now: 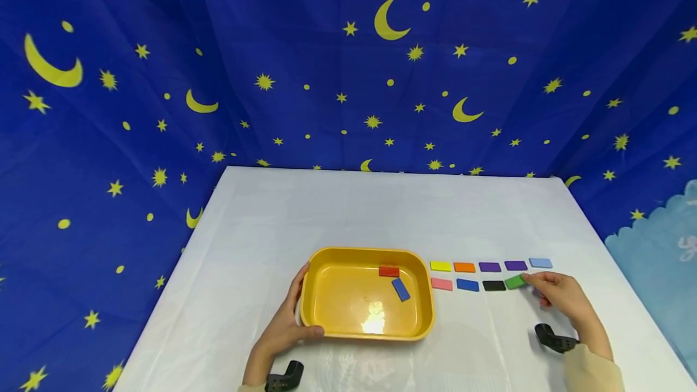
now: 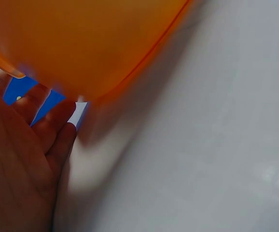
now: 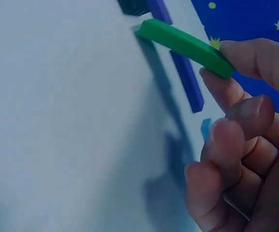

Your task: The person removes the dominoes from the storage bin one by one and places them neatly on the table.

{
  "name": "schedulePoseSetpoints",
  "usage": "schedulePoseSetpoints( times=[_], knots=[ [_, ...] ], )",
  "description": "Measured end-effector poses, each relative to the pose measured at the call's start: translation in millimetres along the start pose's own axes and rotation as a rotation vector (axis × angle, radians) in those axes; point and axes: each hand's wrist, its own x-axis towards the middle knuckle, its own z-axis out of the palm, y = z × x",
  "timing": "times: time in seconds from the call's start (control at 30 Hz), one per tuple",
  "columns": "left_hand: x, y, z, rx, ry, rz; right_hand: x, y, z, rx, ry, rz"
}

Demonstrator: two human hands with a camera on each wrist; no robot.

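Note:
My right hand [image 1: 563, 297] pinches one end of a green block [image 3: 185, 47] between thumb and finger. That block tilts, its far end low over the white table, and the other fingers are curled below it in the right wrist view. My left hand [image 1: 285, 321] holds the left end of a yellow plastic tray [image 1: 366, 337], thumb at the front rim and fingers along the outer side wall. Inside the tray lie a red block [image 1: 389, 271] and a blue block [image 1: 400, 289]. A black block [image 1: 494, 285] lies just left of the green one.
Two rows of flat blocks lie right of the tray: yellow [image 1: 440, 266], orange [image 1: 464, 267], two purple, and light blue [image 1: 541, 262] behind; pink [image 1: 441, 284] and blue [image 1: 467, 285] in front. A blue star-patterned curtain [image 1: 305, 107] hangs behind the white table [image 1: 305, 210].

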Motion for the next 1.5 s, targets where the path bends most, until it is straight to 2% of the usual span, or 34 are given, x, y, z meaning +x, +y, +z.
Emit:
schedulePoseSetpoints(
  times=[0.1,0.4,0.83,1.0,1.1,1.17,1.3,1.37,1.5],
  knots=[
    [-1.5,0.2,-0.6,0.002,0.003,-0.006,1,2,2,-0.014,-0.008,0.019],
    [-1.8,1.7,-1.4,0.005,0.001,-0.012,2,5,4,-0.128,0.025,-0.007],
    [-1.6,1.4,-0.4,-0.003,0.009,-0.004,3,11,8,-0.118,0.056,-0.021],
    [-2.1,0.1,0.2,-0.003,0.003,0.009,0,8,10,-0.162,0.084,-0.026],
    [-2.7,0.2,0.4,-0.003,0.003,0.013,-4,-3,10,-0.240,0.155,-0.063],
    [-3.0,0.3,0.5,-0.001,0.006,0.010,-6,-14,10,-0.299,0.234,-0.120],
    [-2.8,1.2,0.3,-0.002,0.008,0.010,-6,-49,16,-0.365,0.333,-0.222],
    [-2.5,1.3,0.2,-0.001,0.007,0.010,-4,-68,21,-0.376,0.327,-0.263],
    [-0.8,0.4,0.4,0.005,0.004,0.013,2,-106,32,-0.398,0.253,-0.351]
  ],
)
